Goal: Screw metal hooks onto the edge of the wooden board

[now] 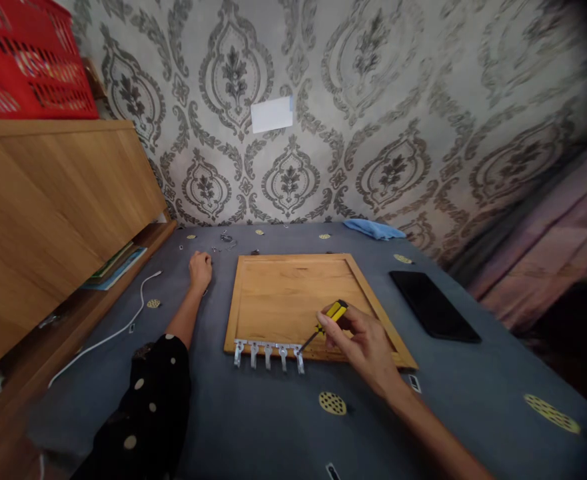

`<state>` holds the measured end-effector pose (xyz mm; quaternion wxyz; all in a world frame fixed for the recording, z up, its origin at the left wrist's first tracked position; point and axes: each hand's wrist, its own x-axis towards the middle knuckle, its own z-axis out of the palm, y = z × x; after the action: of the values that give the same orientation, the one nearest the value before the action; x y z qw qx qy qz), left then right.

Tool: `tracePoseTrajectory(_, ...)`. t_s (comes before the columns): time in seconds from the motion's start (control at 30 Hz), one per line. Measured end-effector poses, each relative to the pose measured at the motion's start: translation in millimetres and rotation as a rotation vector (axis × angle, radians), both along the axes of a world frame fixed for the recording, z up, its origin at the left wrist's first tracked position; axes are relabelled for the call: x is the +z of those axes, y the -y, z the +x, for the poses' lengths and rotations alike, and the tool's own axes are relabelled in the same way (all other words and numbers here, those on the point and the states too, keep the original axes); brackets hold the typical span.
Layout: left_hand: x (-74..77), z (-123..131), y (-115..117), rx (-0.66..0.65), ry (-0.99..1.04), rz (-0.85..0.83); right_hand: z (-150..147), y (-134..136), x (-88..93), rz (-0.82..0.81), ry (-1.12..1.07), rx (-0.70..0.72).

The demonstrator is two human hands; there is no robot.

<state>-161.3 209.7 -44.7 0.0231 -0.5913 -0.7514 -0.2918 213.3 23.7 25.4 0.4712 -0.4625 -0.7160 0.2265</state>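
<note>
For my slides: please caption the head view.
Right hand holds a screwdriver at the rightmost of five metal hooks on the near edge of a wooden board, left hand beside it.

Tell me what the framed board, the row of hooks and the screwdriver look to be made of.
Framed board: likely wood or wood veneer with a smooth finish; grain lines and darker streaks show. Row of hooks: probably metal, silvery and shiny, judging by the bright glints. Screwdriver: handle apparently yellow-and-black plastic, from its even colour; the thin grey shaft suggests metal.
</note>
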Motion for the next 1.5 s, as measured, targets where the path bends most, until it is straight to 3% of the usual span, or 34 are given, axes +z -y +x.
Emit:
tracePoseTrajectory(0.8,11.2,-8,24,-0.05,-0.179,-0.136,-2,2,2.5,0.003,-0.021,0.034)
tracePoseTrajectory(1.17,8.7,-23,37,-0.174,-0.195,-0.114,-1,0,-1.8,0.005,-0.048,0.029)
tracePoseTrajectory(1.5,5.9,-30,38,-0.211,-0.188,-0.103,-1,-1,-3.1,-0.007,-0.027,0.012)
